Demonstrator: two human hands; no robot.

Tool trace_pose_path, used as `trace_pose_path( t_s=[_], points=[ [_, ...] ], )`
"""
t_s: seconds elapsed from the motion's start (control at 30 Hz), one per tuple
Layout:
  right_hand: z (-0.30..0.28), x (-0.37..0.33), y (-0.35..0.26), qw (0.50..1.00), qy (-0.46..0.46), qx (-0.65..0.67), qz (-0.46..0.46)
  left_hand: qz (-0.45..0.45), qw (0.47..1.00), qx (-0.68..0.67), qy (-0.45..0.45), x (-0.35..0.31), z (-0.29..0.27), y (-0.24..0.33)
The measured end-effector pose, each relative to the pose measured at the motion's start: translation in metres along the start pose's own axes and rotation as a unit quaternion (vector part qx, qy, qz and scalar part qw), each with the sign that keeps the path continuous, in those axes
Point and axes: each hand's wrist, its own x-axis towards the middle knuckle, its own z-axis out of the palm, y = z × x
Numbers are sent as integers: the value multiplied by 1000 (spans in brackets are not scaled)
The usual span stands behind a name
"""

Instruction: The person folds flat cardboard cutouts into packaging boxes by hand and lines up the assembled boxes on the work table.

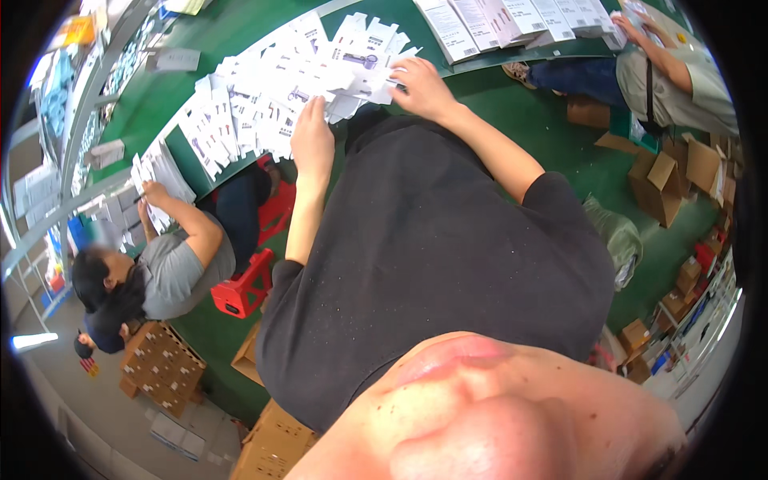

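Observation:
A spread of flat white carton blanks (264,96) with small purple prints covers the green table (160,96) in front of me. My left hand (312,140) lies on the near edge of the pile, fingers stretched over the blanks. My right hand (420,86) is further right, its fingers curled on the edge of one carton blank (376,76). Both forearms reach up from my black shirt (432,256), which fills the middle of the view.
A person in a grey shirt (180,272) sits to my left by a red stool (244,288), handling white blanks. Another person (672,72) sits at upper right. Stacked white flat boxes (496,24) lie at the top. Brown cartons (664,184) stand on the green floor; more cartons (164,368) sit lower left.

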Motion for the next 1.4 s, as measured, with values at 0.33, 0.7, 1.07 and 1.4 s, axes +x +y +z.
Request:
trace_pose_path(
  t_s=[0.33, 0.7, 1.07, 1.4],
  points=[
    [-42, 42, -91, 938, 130, 60, -316, -195, 922, -309, -129, 26, -113, 48],
    [-86, 31, -132, 852, 127, 439, -256, 233, 740, -627, 73, 44, -99, 47],
    [-103, 24, -155, 918, 192, 314, -148, -27, 756, -650, 67, 49, -63, 66],
    [-84, 37, -142, 852, 162, 484, -116, 100, 829, -547, 66, 51, -68, 67]
  ],
)
